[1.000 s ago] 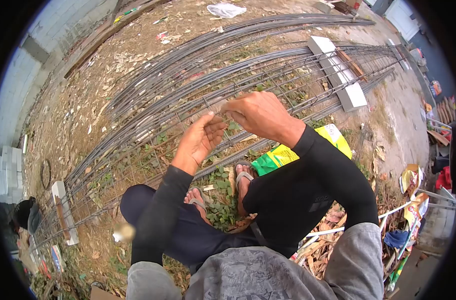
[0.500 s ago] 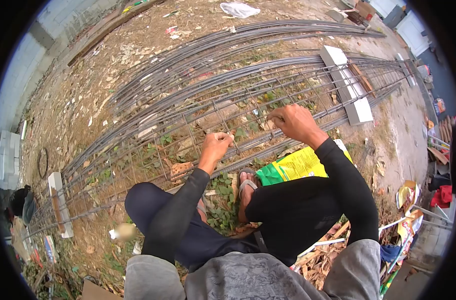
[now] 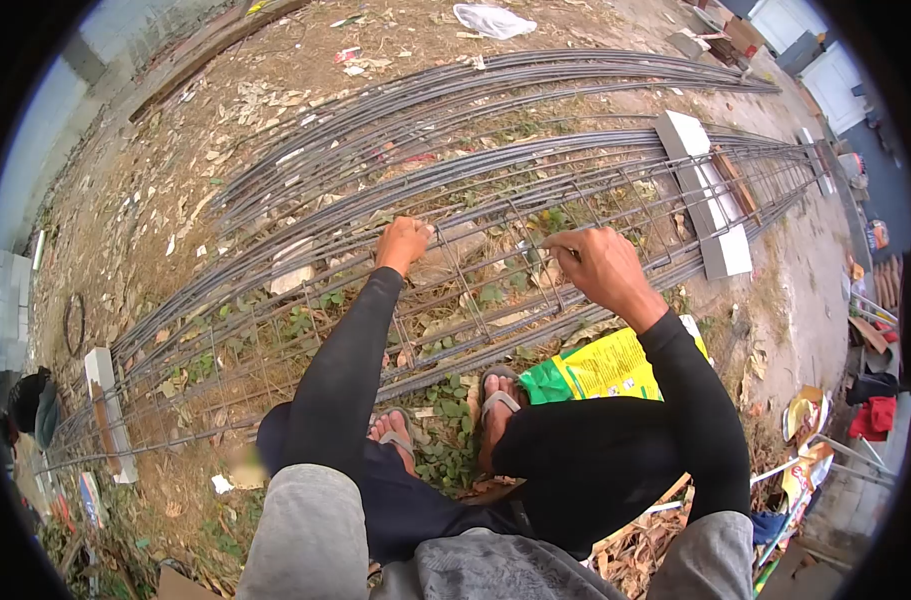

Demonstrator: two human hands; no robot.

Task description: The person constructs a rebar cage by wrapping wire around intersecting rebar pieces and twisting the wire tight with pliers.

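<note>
A long rebar cage [image 3: 462,270], made of thin bars with square stirrups, lies across the ground in front of my knees. My left hand [image 3: 405,246] is closed at its far upper bar, fingertips pinched beside a stirrup; whatever they hold is too small to make out. Over the near side of the cage hovers my right hand [image 3: 605,268], its fingers curled and the index finger pointing left. A small dark thing may be in its grip, but I cannot tell what. White blocks [image 3: 703,195] support the cage at the right and the left.
Loose bundles of rebar [image 3: 405,97] lie beyond the cage. A yellow and green sack [image 3: 615,365] is by my sandalled foot [image 3: 498,400]. Wood scraps and dry leaves [image 3: 635,545] litter the ground at lower right. A white plastic bag [image 3: 493,20] lies at the back.
My left hand has moved away from me, from the cage's near side to its far upper bar. My right hand has shifted slightly right and nearer. The view has tilted a little.
</note>
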